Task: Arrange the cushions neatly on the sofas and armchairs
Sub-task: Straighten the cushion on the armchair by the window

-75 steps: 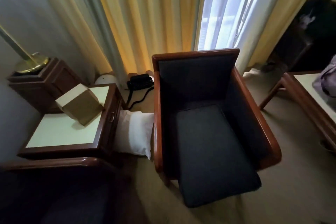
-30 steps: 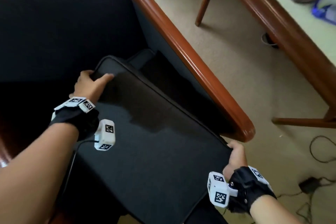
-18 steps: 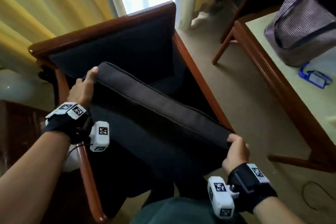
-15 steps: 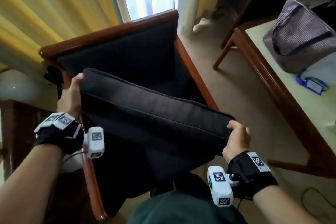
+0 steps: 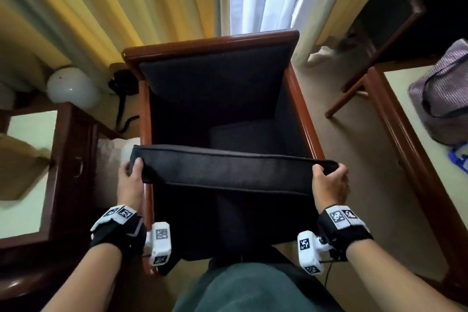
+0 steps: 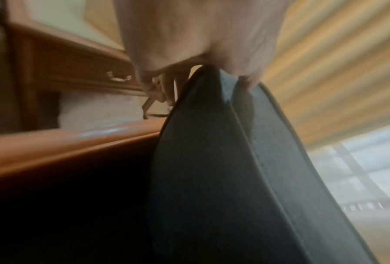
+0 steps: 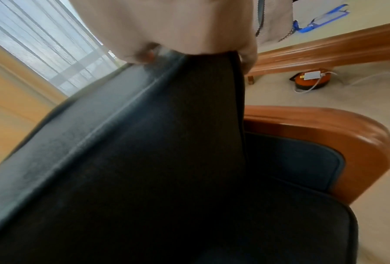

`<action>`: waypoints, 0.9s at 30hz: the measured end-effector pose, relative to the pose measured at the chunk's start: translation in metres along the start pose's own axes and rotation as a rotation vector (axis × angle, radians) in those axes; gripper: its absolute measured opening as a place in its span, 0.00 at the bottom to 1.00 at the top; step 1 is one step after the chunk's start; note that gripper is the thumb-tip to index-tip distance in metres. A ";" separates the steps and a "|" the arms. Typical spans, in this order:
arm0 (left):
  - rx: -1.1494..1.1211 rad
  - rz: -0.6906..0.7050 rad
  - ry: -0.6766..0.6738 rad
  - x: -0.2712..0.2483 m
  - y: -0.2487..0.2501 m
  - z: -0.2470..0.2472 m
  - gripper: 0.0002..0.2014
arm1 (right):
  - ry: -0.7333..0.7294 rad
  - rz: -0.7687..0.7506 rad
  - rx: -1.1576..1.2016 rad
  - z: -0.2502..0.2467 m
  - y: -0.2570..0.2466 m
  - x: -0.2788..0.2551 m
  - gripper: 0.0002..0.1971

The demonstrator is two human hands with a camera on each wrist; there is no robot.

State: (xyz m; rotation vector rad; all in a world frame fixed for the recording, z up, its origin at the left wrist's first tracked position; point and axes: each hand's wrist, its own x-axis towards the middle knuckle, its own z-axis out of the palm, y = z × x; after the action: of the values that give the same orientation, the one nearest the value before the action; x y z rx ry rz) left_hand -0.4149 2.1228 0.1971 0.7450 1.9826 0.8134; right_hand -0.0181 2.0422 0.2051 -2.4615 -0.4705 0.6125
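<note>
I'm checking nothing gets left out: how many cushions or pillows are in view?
2. The dark seat cushion is held up over the armchair by both hands. A white pillow lies on the floor left of the armchair, partly hidden. Others may be out of view.

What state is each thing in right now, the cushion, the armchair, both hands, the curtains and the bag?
Seat cushion: lifted, held on edge.
Armchair: seat uncovered.
Left hand: grips cushion's left corner.
Right hand: grips cushion's right corner.
Yellow curtains: parted.
Striped bag: lying on table, unclear if zipped.
</note>
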 end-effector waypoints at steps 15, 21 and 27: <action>1.366 0.986 -0.289 0.016 0.037 0.019 0.52 | -0.262 -0.983 -0.964 0.014 -0.006 -0.008 0.68; 1.346 1.007 -0.226 0.021 0.037 0.025 0.42 | -0.371 -0.996 -1.025 0.012 -0.031 -0.001 0.53; 1.302 1.134 -0.231 0.018 0.068 0.016 0.33 | -0.287 -1.063 -0.896 0.001 -0.047 0.015 0.42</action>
State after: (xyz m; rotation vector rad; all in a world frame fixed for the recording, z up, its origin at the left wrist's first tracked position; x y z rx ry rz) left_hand -0.3957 2.1822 0.2336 2.6697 1.5650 -0.1965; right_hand -0.0155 2.0860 0.2276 -2.2957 -2.3520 0.2860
